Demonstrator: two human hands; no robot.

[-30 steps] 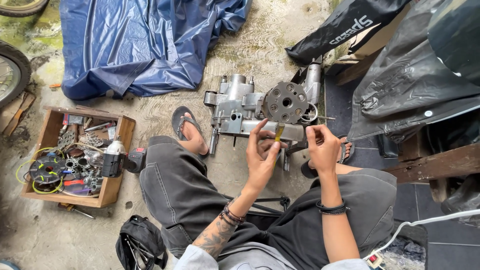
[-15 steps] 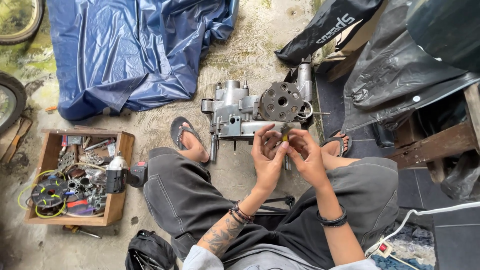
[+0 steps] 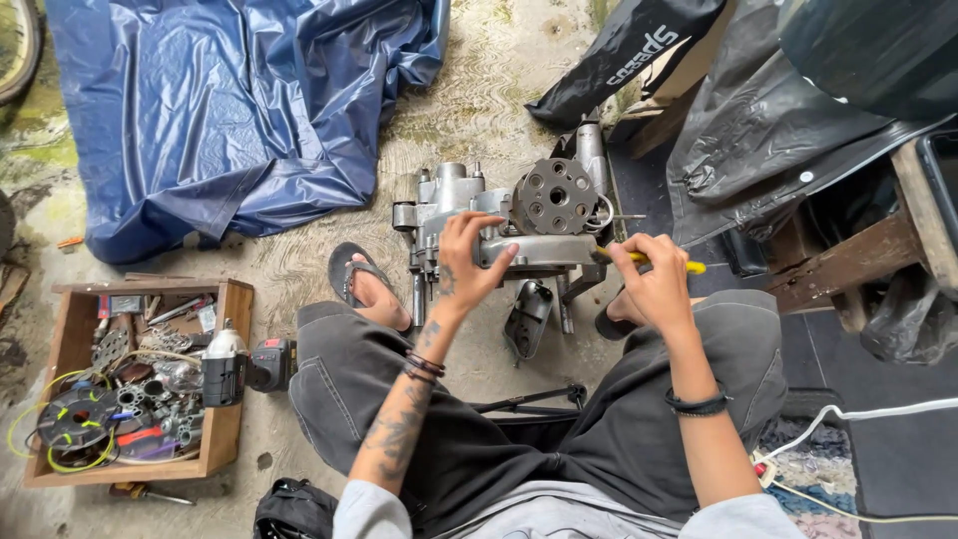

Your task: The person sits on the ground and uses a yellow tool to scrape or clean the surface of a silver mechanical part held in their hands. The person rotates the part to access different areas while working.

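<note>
Both hands have drawn apart since half a second ago, when they met close together at the front of the engine block (image 3: pixel 479 215). Now the left hand (image 3: pixel 467 265) lies on the block's pale metal casing, fingers spread and loosely curled over its edge, pressing on it rather than clasping anything. The right hand (image 3: pixel 654 284) has shifted off to the right and is closed round the yellow handle of a screwdriver (image 3: pixel 667 263), whose tip points toward the block's right side.

That block sits on the concrete floor (image 3: pixel 479 120) between the person's knees, its round dark hub (image 3: pixel 555 196) facing up, just beyond a sandalled foot (image 3: pixel 364 289).

At the left stands a wooden box (image 3: pixel 236 329), crowded with metal parts, a coil of yellow wire and small tools; a cordless drill (image 3: pixel 239 367) lies across its right wall. Behind it a blue tarpaulin (image 3: pixel 230 110) is heaped on the floor, well apart from the hands.
</note>
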